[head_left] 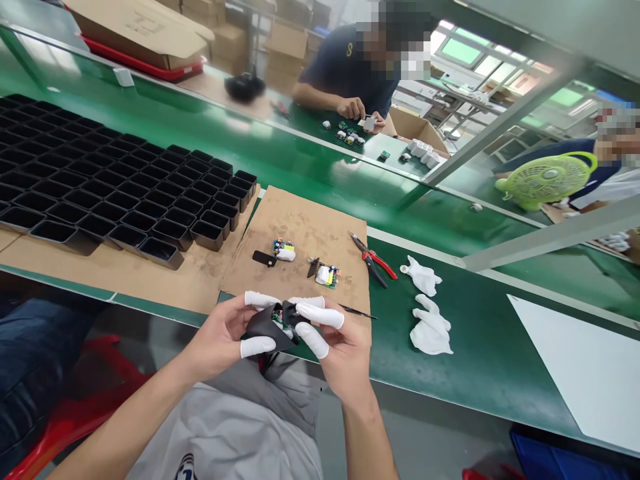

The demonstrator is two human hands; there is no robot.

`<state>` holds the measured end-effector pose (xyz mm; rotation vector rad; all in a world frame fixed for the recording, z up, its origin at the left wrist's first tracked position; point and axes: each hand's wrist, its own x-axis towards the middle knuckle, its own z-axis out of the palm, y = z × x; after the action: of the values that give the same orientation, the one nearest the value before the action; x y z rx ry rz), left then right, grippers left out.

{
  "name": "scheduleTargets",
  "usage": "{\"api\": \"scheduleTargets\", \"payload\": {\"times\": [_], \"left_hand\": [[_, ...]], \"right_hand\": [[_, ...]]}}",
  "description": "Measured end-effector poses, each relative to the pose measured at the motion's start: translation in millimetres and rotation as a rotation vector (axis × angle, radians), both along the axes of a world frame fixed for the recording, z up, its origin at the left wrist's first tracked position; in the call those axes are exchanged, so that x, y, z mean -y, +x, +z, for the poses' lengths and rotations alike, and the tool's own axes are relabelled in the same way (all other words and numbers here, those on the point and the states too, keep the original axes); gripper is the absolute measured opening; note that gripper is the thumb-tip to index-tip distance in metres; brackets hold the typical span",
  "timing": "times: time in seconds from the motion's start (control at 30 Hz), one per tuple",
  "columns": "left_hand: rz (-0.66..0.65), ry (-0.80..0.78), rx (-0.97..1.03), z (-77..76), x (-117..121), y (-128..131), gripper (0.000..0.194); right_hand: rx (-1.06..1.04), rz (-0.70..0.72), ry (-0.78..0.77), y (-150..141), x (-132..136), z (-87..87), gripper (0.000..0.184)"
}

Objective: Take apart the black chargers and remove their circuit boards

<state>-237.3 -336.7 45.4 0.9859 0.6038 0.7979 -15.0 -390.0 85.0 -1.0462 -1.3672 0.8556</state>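
My left hand (225, 333), with white finger cots on its tips, is closed around a black plastic case (261, 326). Inside the case's open end a small circuit board (280, 321) shows in part. My right hand (340, 333), also in finger cots, pinches a black end piece (291, 312) at that opening; how the piece joins the case is hidden by the fingers. Beyond my hands, on the cardboard sheet (320, 213), lie a circuit board with a white part (286, 251) and another such board (327, 275), each beside a black plate.
Rows of open black cases (125, 180) stand at the left. Red-handled pliers (373, 259), dark tweezers (357, 311) and crumpled white gloves (431, 330) lie to the right. A white sheet (580, 373) covers the bench's right end. Across the bench a co-worker (340, 73) handles small parts near a green fan (547, 180).
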Motion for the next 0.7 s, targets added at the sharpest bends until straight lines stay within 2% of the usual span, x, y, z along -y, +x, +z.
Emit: {"api": "scheduleTargets", "payload": {"times": [0.13,0.2,0.3,0.43,0.57,0.7], "left_hand": [[0.028,0.047,-0.075,-1.2,-0.2,0.4,0.056],[0.054,0.101,-0.125,0.7,-2.5,0.2,0.050],[0.072,0.226,-0.202,5.8,-9.2,-1.5,0.040],[0.066,0.409,-0.354,11.6,-22.0,-3.9,0.038],[0.049,0.434,-0.442,10.1,-34.6,-3.8,0.034],[-0.008,0.448,-0.440,1.2,-41.0,-4.7,0.033]], "right_hand": [[0.138,-0.145,0.087,-11.5,3.7,-8.9,0.041],[0.182,-0.158,0.116,-13.1,3.4,-10.2,0.041],[0.255,-0.119,0.175,-10.1,-0.4,-8.0,0.041],[0.540,-0.068,0.324,2.3,-11.0,-8.3,0.046],[0.683,0.002,0.395,16.4,-23.5,-16.9,0.044],[0.749,0.078,0.409,19.2,-27.5,-22.3,0.048]]}}
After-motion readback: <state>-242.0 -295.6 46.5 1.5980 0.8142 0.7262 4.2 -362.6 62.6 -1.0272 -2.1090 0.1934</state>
